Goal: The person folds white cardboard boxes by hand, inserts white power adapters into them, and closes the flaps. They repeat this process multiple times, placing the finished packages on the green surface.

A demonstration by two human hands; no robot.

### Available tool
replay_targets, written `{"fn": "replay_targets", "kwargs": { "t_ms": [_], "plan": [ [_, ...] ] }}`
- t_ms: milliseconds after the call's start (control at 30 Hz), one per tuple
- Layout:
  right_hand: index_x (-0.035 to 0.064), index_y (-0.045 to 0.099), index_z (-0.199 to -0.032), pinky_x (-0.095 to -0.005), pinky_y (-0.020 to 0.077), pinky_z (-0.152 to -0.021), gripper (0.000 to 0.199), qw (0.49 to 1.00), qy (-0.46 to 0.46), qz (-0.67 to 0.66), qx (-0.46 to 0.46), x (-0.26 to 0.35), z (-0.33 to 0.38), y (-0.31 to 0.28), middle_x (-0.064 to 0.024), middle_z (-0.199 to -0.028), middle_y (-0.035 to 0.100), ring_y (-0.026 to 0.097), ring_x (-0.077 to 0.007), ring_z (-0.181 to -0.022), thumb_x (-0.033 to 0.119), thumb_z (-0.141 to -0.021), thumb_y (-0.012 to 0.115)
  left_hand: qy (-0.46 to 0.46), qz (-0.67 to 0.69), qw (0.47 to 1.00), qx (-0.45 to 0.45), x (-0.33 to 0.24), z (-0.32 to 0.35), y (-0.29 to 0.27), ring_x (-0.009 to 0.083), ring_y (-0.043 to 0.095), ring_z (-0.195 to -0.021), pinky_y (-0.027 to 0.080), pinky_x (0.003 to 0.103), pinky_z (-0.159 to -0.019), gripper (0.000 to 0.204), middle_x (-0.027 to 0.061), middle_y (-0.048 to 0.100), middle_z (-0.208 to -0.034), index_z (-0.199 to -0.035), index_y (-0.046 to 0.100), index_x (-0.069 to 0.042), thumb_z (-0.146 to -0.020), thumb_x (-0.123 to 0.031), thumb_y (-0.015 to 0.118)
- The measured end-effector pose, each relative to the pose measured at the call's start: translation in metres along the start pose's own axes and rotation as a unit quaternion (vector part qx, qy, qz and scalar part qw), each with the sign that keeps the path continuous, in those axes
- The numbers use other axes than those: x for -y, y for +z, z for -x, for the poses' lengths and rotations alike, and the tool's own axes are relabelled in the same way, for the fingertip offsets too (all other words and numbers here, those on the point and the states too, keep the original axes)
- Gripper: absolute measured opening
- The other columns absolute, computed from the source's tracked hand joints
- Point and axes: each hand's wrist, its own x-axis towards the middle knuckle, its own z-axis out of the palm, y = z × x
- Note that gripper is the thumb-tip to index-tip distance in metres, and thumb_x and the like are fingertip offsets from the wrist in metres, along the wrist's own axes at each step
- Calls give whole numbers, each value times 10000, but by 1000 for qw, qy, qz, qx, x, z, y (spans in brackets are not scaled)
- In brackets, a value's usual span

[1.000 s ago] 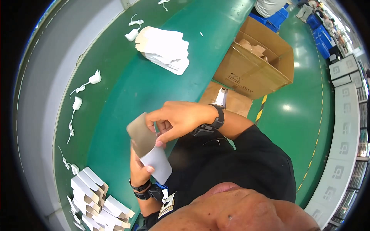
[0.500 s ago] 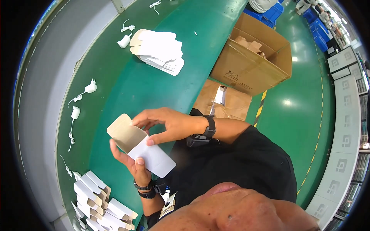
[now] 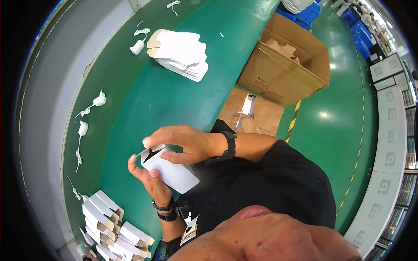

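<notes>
A small white cardboard box (image 3: pixel 174 174) is held tilted in front of my chest, at the near edge of the green work table. My left hand (image 3: pixel 152 185) grips it from the left, its thumb pressed on the white face and a finger up by the end flap. My right hand (image 3: pixel 183 141) closes over the top end, fingertips on the bent flap and thumb on the box's upper edge. Between flap and box a dark gap shows. What lies inside is hidden.
A pile of flat white cartons (image 3: pixel 180 54) lies farther up the green table (image 3: pixel 139 104). White plug chargers with cables (image 3: pixel 100 99) line its left side. Several white boxes (image 3: pixel 113 226) are heaped at lower left. A large open brown carton (image 3: pixel 278 65) stands right of the table.
The box's end flap, open wide with its tan inside showing, is now folded toward the opening. My right fingertips have moved left onto the flap; my left hand keeps its hold.
</notes>
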Motion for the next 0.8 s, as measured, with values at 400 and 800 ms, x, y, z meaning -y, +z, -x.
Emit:
{"fn": "replay_targets", "kwargs": {
  "t_ms": [400,800],
  "plan": [
    [62,737,-955,-333,531,-881,117,988,145,-23,42,1,-6,-17,-96,-1068,703,667,-210,-1020,80,-841,757,-38,-181,975,121,-15,-4,-20,248,518,-1219,368,366,-1060,738,176,462,-1401,-1519,118,-29,-978,-174,597],
    [-21,707,-1031,-347,510,-915,158,949,274,-90,127,-3,-15,-39,-159,-1151,668,645,-249,-1077,20,-879,694,-43,-98,989,107,-12,-11,2,213,536,-1202,426,348,-1028,437,134,509,-1362,-1421,406,-46,-1008,-104,537]
  ]
}}
